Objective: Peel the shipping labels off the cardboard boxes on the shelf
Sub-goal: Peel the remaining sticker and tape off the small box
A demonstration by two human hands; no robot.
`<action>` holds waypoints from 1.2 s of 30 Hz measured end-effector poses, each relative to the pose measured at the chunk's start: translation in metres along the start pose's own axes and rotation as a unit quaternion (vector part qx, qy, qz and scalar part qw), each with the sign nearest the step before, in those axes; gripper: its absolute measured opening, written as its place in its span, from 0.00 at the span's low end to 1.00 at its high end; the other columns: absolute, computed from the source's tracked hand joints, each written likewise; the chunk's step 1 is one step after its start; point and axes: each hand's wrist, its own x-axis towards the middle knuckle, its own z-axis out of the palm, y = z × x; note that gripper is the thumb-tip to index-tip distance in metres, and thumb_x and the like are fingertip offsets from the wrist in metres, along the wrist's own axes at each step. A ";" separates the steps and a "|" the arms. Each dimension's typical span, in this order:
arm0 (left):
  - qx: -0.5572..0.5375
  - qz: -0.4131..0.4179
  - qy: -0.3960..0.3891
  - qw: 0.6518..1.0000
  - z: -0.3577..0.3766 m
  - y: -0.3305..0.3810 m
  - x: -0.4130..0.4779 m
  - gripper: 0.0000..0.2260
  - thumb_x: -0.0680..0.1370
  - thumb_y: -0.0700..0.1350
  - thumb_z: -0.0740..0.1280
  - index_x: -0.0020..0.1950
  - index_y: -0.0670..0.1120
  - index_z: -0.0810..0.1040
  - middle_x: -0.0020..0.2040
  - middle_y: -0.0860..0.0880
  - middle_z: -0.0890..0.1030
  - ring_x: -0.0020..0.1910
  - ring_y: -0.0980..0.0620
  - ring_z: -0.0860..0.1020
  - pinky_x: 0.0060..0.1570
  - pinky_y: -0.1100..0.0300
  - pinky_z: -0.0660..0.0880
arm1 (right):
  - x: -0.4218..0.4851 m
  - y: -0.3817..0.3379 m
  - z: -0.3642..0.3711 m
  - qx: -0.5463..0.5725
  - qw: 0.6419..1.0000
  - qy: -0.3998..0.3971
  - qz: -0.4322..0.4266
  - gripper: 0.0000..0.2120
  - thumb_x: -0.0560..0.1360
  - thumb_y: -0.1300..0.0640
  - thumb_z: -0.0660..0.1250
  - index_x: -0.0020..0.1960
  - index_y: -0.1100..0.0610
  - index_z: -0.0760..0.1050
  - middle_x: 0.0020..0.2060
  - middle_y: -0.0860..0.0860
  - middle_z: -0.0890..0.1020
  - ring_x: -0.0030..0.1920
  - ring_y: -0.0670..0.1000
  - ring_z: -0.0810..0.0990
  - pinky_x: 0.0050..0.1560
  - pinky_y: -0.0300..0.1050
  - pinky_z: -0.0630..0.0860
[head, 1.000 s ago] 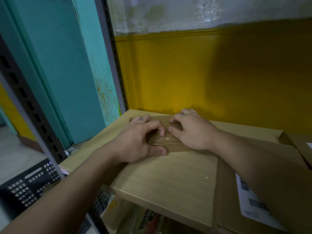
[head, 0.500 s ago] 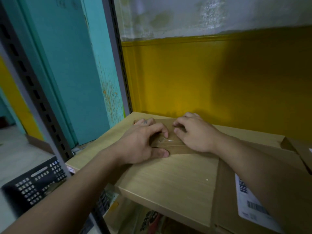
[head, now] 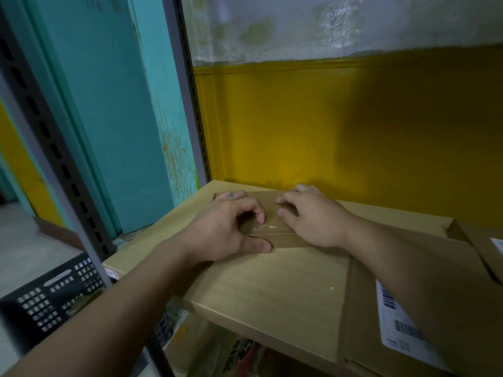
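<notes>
Cardboard, flat and glossy with tape, the small box [head: 275, 236] lies on the shelf board [head: 272, 289]. On its top the left hand [head: 226, 232] curls its fingers, nails down, thumb along its near edge; whether it has anything pinched I cannot tell. The right hand [head: 313, 219] rests bent fingertips there, holding nothing. This looks like hunting for an edge to lift; next, a nail goes under it. Right of the small box, nearer the person, a white shipping label [head: 400, 319] sits untouched on a larger box [head: 359, 308].
</notes>
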 end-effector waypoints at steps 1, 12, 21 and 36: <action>0.003 0.000 0.003 1.000 0.000 0.000 0.000 0.18 0.65 0.60 0.76 0.48 0.58 0.74 0.51 0.59 0.73 0.54 0.55 0.69 0.55 0.50 0.71 | 0.000 0.000 0.000 0.003 1.000 0.000 0.000 0.19 0.81 0.48 0.57 0.69 0.52 0.70 0.63 0.53 0.71 0.67 0.53 0.66 0.65 0.46 0.64; 0.023 0.015 0.005 1.000 0.002 -0.003 -0.001 0.19 0.66 0.63 0.74 0.51 0.59 0.74 0.52 0.59 0.73 0.54 0.55 0.68 0.55 0.49 0.71 | 0.000 0.002 0.000 0.006 1.000 -0.007 -0.002 0.19 0.81 0.48 0.57 0.69 0.52 0.70 0.63 0.54 0.71 0.67 0.54 0.67 0.66 0.46 0.65; 0.060 0.033 0.013 0.998 0.004 -0.001 -0.001 0.18 0.68 0.63 0.73 0.50 0.58 0.71 0.51 0.58 0.72 0.51 0.57 0.66 0.51 0.55 0.68 | 0.001 0.003 -0.001 0.022 1.000 0.001 -0.008 0.17 0.80 0.49 0.60 0.67 0.50 0.73 0.62 0.51 0.73 0.64 0.51 0.69 0.65 0.47 0.67; 0.084 0.002 0.031 0.996 0.005 0.005 -0.002 0.27 0.67 0.65 0.73 0.60 0.58 0.68 0.46 0.66 0.65 0.51 0.58 0.66 0.47 0.59 0.64 | -0.010 -0.005 -0.016 0.136 0.986 -0.030 -0.087 0.08 0.77 0.57 0.66 0.44 0.47 0.83 0.38 0.43 0.81 0.35 0.43 0.75 0.33 0.35 0.68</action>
